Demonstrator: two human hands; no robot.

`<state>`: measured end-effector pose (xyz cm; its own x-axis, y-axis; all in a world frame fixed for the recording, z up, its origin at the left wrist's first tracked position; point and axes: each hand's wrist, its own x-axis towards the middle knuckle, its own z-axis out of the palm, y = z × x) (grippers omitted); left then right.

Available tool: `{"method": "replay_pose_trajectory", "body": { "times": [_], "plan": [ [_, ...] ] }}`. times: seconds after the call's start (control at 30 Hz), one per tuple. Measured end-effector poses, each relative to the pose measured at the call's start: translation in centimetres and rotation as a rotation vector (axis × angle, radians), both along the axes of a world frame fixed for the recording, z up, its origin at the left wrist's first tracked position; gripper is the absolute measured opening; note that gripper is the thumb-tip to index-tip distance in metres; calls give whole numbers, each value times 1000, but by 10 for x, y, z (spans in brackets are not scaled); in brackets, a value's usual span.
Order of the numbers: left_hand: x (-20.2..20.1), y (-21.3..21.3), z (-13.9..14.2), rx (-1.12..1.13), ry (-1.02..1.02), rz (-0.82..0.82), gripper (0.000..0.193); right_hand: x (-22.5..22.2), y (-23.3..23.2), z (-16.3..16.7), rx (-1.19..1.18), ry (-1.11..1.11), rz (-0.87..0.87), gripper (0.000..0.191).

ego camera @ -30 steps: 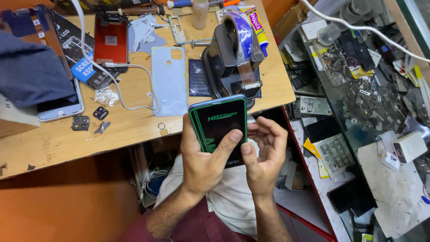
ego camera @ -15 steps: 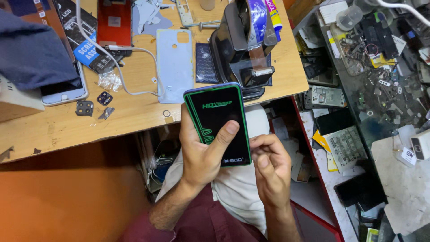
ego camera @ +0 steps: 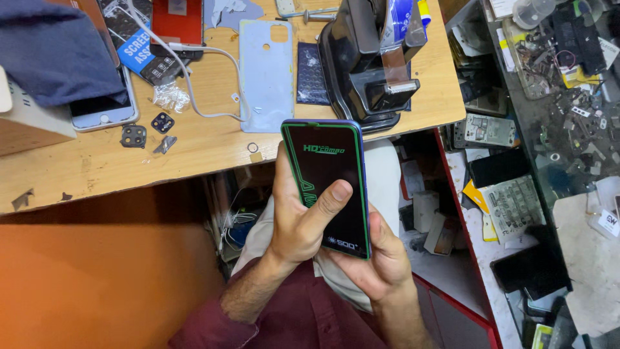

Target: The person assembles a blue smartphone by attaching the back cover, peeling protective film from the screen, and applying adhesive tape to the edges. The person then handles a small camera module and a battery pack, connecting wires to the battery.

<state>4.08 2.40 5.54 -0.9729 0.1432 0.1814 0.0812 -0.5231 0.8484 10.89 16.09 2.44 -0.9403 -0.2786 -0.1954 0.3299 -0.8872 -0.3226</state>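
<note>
Together we hold the phone (ego camera: 330,184) above our lap, just past the near edge of the wooden workbench (ego camera: 97,165), its dark screen facing up at us; it seems to wear a film with a green border line. Our left hand (ego camera: 298,220) wraps the phone's left side from behind, fingers curled shut around it, and the thumb lies flat across the lower glass, pointing toward 1 o'clock, as if to press or smooth the film. Our right hand (ego camera: 378,255) sits under the bottom end, at about 5 o'clock from the screen's middle, cupped half closed with the palm bearing the weight so the other thumb can work freely.

On the bench, at 11 o'clock from the phone, a pale blue back cover (ego camera: 266,74) lies flat, outer face down or up we cannot tell. A white cable (ego camera: 194,84) loops past it. Directly at 12 o'clock stands a black machine (ego camera: 365,64) with a strip of clear film at its mouth. Far off at 10 o'clock, a second phone (ego camera: 103,110) lies partly under a blue cloth (ego camera: 55,52), with small camera bezels (ego camera: 145,129) beside it.
</note>
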Motion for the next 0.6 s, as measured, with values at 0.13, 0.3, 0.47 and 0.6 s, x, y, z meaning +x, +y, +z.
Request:
{"method": "replay_pose_trajectory", "body": {
  "times": [0.13,0.3,0.47,0.6],
  "plan": [
    [3,3,-8,34,-13,-30,63,11,-11,-6,-125,37,-33,52],
    [10,4,-6,14,-13,-26,69,27,-19,-5,-8,-63,-174,49],
    [17,10,4,-40,5,-57,68,23,-9,2,222,-214,-153,40],
    [8,14,6,-72,9,-25,63,20,7,17,654,342,-428,41]
  ]
}}
